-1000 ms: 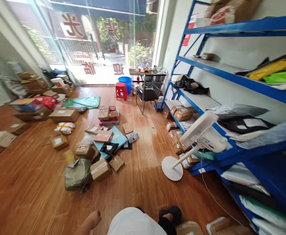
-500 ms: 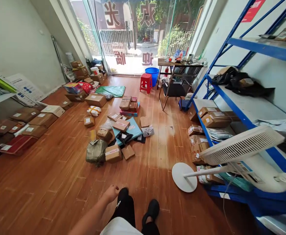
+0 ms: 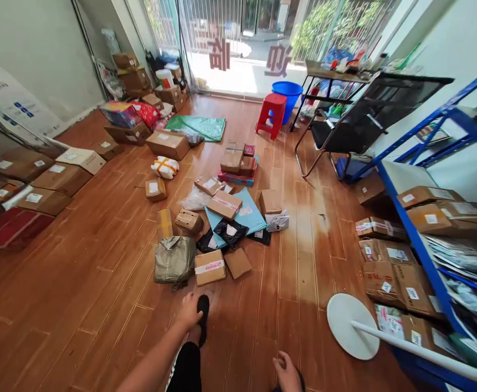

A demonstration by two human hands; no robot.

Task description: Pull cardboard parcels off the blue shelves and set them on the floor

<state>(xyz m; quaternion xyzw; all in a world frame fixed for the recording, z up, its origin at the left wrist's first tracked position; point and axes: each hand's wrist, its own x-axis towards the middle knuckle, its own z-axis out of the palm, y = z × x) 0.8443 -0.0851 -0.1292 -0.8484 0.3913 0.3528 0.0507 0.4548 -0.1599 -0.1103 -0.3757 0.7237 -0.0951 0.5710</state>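
My left hand [image 3: 188, 310] hangs in the air in front of my foot, loosely bent, with nothing in it. Low at the bottom edge my right hand [image 3: 287, 372] shows, fingers apart and curled, also holding nothing. The parcels closest to them lie on the wooden floor: an olive wrapped parcel [image 3: 175, 259], a cardboard box with a printed tape band [image 3: 210, 268] and a plain flat box [image 3: 238, 263]. Behind these, a black plastic bag [image 3: 230, 232] and a taped box [image 3: 224, 204] rest on a light blue mailer [image 3: 252, 213]. Neither hand touches a parcel.
A white fan base [image 3: 346, 326] and its pole stand on the right, before a blue shelf rack [image 3: 413, 231] with boxes. More boxes [image 3: 61, 177] line the left side. A red stool [image 3: 271, 111], a blue bucket [image 3: 287, 98] and a black chair [image 3: 344, 130] stand farther back.
I have stepped closer to the floor parcels, and the view has tipped downward. My right hand has come into view at the bottom. My left hand stays empty.
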